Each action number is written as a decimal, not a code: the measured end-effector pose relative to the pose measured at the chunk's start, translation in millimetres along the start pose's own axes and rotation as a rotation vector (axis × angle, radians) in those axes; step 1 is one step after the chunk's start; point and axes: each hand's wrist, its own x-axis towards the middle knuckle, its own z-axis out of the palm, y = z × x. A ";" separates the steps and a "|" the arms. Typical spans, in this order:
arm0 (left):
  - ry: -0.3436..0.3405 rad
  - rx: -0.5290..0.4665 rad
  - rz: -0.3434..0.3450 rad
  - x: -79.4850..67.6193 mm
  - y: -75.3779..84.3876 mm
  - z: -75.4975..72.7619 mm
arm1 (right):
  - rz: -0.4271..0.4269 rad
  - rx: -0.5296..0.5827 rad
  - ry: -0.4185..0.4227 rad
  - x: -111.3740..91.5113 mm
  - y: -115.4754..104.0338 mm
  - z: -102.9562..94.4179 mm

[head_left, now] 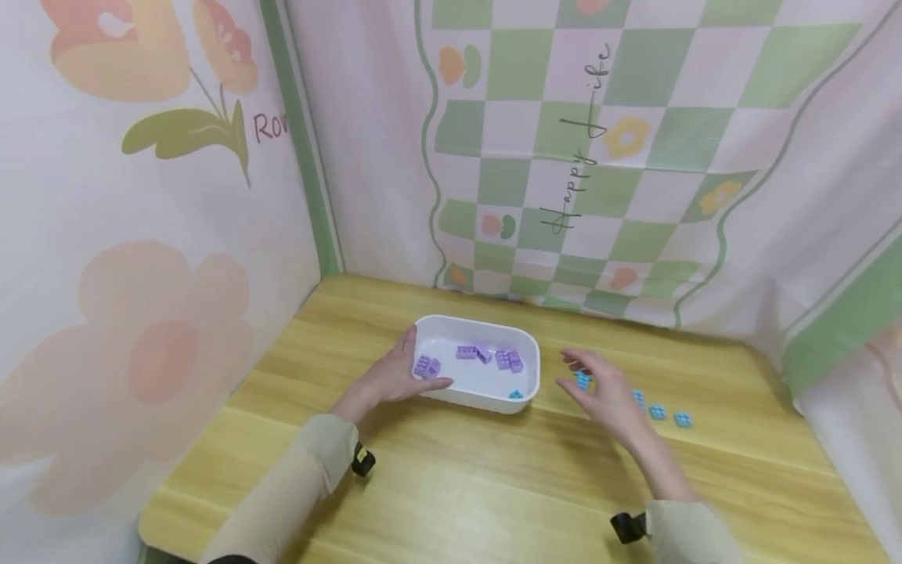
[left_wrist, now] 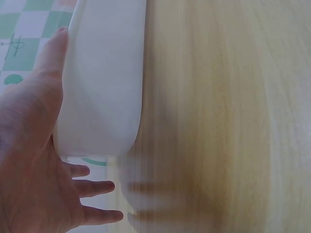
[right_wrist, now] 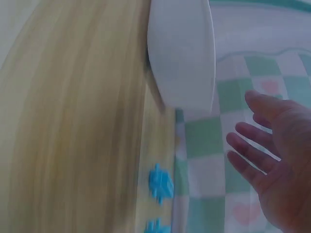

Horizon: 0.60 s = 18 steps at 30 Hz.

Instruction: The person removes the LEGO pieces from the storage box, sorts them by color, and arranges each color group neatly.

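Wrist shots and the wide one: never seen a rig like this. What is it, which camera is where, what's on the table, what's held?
No robot here: a person works bare-handed. The wide picture comes from a head camera looking forward and down; the other two come from cameras on each wrist, probably the black devices near the cuffs.

On the wooden table sits a white container with purple blocks and a small blue piece inside. Loose blue blocks lie to its right.

The left hand steadies the container's left end, thumb at the near rim. The right hand is over the blue blocks, holding nothing.
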 end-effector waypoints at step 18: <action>0.006 -0.020 -0.004 1.0 -1.6 1.4 | 0.022 -0.039 -0.519 57.2 -39.0 46.0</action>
